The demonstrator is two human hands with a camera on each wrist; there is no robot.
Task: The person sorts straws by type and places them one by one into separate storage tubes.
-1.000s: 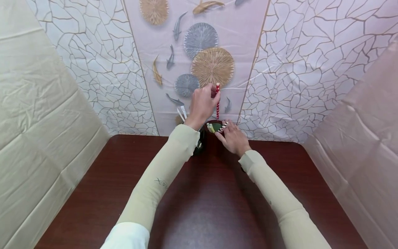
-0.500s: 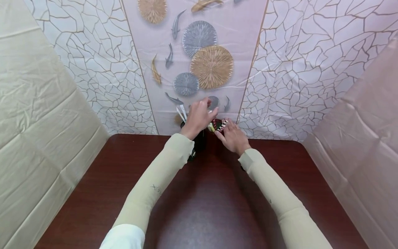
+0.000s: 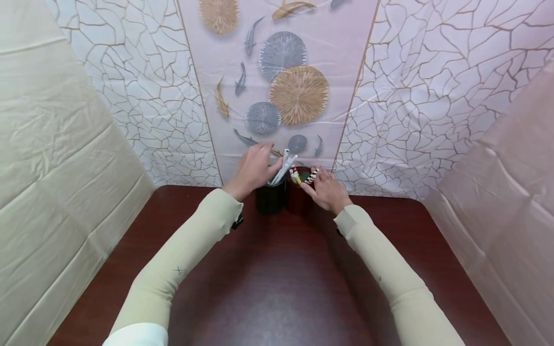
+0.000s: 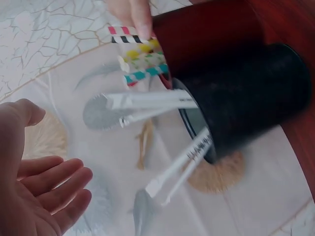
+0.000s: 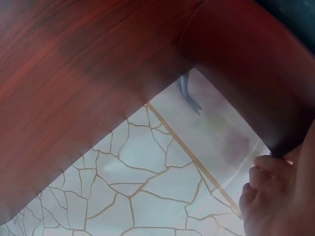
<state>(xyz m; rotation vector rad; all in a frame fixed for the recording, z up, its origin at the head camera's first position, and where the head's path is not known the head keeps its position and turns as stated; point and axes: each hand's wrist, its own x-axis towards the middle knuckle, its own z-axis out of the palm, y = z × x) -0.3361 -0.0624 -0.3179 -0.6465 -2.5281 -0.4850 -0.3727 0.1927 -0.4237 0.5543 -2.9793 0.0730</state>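
Note:
My left hand (image 3: 253, 168) is beside a black cup (image 3: 270, 199) at the back of the table; the left wrist view shows its fingers (image 4: 61, 196) spread and holding nothing. Several white sticks, perhaps paper-wrapped straws (image 4: 152, 100), lean out of that cup in two directions. Touching it on the right stands a dark red cup (image 3: 297, 199) with striped and dotted paper straws (image 4: 142, 61) in several colours. My right hand (image 3: 326, 190) grips the red cup at its rim, the thumb in front and fingers bent over the far side, close to the black-and-white straw.
Both cups stand close to the back edge of the dark red-brown table (image 3: 277, 288). A patterned cloth backdrop (image 3: 389, 96) hangs right behind them. Beige cloth walls (image 3: 56, 168) flank the table on either side.
My left hand lowered a red-and-white straw into the red cup, let go of it and moved left to the black cup. The right hand stayed at the red cup's rim.

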